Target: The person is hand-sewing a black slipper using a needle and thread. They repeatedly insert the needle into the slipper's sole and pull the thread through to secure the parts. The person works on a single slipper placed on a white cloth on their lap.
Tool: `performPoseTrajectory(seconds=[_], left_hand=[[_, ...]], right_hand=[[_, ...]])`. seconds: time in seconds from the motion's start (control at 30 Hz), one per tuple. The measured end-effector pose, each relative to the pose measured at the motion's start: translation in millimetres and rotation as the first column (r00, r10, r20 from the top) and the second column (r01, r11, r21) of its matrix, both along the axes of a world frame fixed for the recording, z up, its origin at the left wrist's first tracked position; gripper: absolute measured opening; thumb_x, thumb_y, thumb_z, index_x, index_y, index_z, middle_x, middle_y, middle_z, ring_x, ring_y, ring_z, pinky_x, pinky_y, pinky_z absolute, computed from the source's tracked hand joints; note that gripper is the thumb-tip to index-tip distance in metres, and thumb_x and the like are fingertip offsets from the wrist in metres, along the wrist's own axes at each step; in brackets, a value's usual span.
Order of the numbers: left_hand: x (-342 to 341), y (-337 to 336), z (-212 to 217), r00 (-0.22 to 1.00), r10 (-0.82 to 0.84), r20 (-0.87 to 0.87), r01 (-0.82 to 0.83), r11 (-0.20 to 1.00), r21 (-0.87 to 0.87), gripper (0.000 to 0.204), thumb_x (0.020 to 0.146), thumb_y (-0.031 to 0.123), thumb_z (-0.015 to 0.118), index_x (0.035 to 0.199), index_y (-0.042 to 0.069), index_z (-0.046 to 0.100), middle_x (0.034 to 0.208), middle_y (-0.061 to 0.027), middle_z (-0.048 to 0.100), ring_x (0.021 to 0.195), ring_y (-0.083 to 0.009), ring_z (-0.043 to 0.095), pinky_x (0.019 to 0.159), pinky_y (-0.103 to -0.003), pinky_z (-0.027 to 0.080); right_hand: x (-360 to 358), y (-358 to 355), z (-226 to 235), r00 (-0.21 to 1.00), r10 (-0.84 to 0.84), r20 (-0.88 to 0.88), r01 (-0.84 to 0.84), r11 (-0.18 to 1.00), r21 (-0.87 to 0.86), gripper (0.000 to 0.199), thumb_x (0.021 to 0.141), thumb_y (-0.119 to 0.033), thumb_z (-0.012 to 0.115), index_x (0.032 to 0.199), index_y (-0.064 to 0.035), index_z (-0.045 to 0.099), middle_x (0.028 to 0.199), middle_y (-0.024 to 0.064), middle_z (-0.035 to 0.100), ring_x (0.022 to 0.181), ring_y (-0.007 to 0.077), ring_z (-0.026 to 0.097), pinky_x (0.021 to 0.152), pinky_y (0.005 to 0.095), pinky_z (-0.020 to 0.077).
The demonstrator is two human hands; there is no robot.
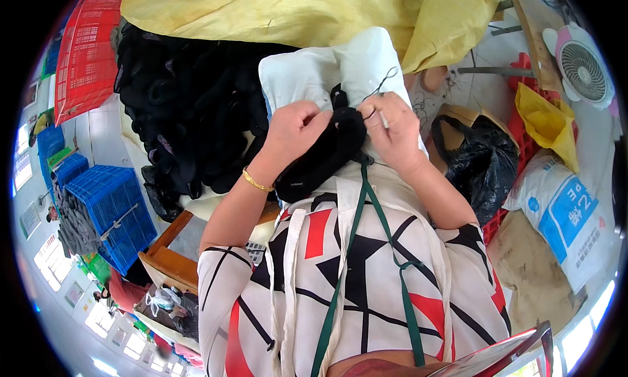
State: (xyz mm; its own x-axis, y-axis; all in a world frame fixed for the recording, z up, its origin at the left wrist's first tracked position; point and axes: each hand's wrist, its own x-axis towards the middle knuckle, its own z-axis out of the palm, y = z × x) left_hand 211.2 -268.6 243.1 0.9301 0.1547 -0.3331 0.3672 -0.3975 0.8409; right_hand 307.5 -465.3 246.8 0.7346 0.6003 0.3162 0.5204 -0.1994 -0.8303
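A black sock-like knitted piece lies across my lap, with its bunched end raised between my two hands. My left hand is closed, with thumb and fingers pinched at the edge of this black sock. My right hand is closed too, gripping a thin dark looped cord that sticks up above the fingers and runs down toward the sock. Whether it is thread or wire, I cannot tell. Beneath both hands a white cloth covers my lap. To the left spreads a big heap of black socks.
Yellow sheeting runs along the far side. A red crate and a blue crate stand at left. On the right are a black plastic bag, a white sack and a fan. A green cord hangs over my front.
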Motion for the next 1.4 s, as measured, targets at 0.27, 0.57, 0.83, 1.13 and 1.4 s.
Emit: performPoseTrajectory(seconds=[0.27, 0.57, 0.83, 1.13, 1.4], left_hand=[[-3, -23, -28, 0.979, -0.17, -0.115, 0.18, 0.98, 0.086, 0.028, 0.084, 0.025, 0.072, 0.075, -0.001, 0.071, 0.064, -0.0102, 0.066, 0.055, -0.0151, 0.058, 0.053, -0.032, 0.045], [-17, 5, -57, 0.886, 0.121, -0.448, -0.411, 0.654, -0.636, 0.016, 0.088, 0.021, 0.074, 0.085, 0.005, 0.07, 0.072, -0.0008, 0.065, 0.059, -0.006, 0.055, 0.052, -0.02, 0.043], [-19, 2, -26, 0.933, 0.02, -0.358, -0.149, 0.93, -0.336, 0.015, 0.088, 0.019, 0.072, 0.086, 0.004, 0.069, 0.071, 0.0017, 0.062, 0.062, -0.0044, 0.053, 0.056, -0.02, 0.043], [-16, 8, -42, 0.962, 0.061, -0.266, -0.157, 0.922, -0.354, 0.01, 0.09, 0.012, 0.068, 0.087, 0.003, 0.064, 0.075, 0.0047, 0.058, 0.063, -0.0049, 0.049, 0.057, -0.023, 0.041], [-28, -1, -76, 0.97, 0.079, -0.228, -0.169, 0.899, -0.404, 0.013, 0.092, 0.014, 0.067, 0.086, 0.003, 0.065, 0.077, 0.0047, 0.058, 0.065, -0.0022, 0.046, 0.055, -0.019, 0.036]], right_hand=[[-5, -40, 7, 0.98, 0.155, 0.124, -0.134, 0.978, -0.159, 0.009, 0.08, -0.005, 0.071, 0.088, -0.0033, 0.066, 0.072, 0.0101, 0.059, 0.066, 0.0272, 0.058, 0.061, 0.0354, 0.0486], [6, -92, -17, 0.565, -0.087, -0.82, -0.11, 0.977, -0.18, 0.012, 0.095, -0.009, 0.062, 0.1, 0.0015, 0.063, 0.083, 0.0055, 0.066, 0.077, 0.0075, 0.064, 0.072, 0.0242, 0.0518], [-22, 8, -39, 0.973, 0.17, -0.155, -0.215, 0.915, -0.343, 0.007, 0.087, -0.011, 0.068, 0.093, -0.01, 0.066, 0.081, 0.0081, 0.058, 0.075, 0.0267, 0.062, 0.063, 0.0365, 0.0513], [-15, 15, -48, 0.973, 0.219, -0.066, -0.224, 0.854, -0.47, 0.005, 0.086, -0.014, 0.069, 0.087, -0.0117, 0.065, 0.081, 0.008, 0.058, 0.076, 0.0297, 0.063, 0.063, 0.04, 0.0514], [-29, 26, -59, 0.957, 0.164, -0.24, -0.211, 0.96, -0.185, 0.006, 0.088, -0.008, 0.068, 0.094, -0.0069, 0.066, 0.087, 0.0081, 0.062, 0.072, 0.0274, 0.062, 0.063, 0.0359, 0.0498]])
